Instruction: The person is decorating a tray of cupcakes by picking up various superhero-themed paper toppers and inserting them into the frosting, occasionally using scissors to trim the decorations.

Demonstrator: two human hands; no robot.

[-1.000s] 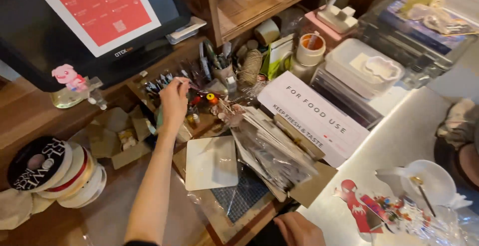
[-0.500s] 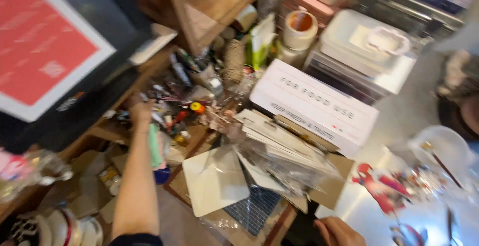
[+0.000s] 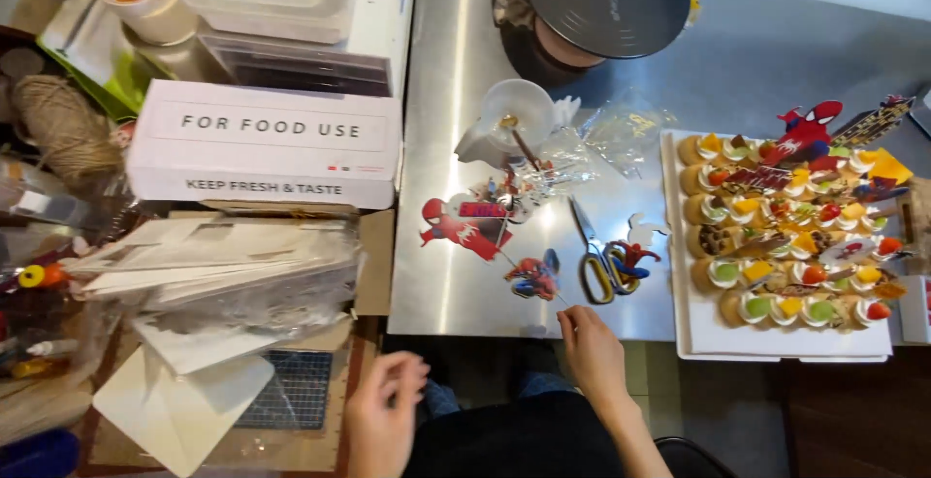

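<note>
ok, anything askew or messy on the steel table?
Mildly. Yellow-handled scissors lie open among scattered cartoon paper toppers and crumpled clear wrap. The right hand pinches one topper's stick at the table edge; the decorated pastry tray looks orderly.

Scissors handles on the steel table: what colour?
Yellow handles on the scissors, lying just beyond the right hand. The head view shows them best.

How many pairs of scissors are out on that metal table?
1: the yellow-handled scissors lie on the steel table, just beyond the right hand and left of the white tray of pastries. Clutter could hide others.
</note>
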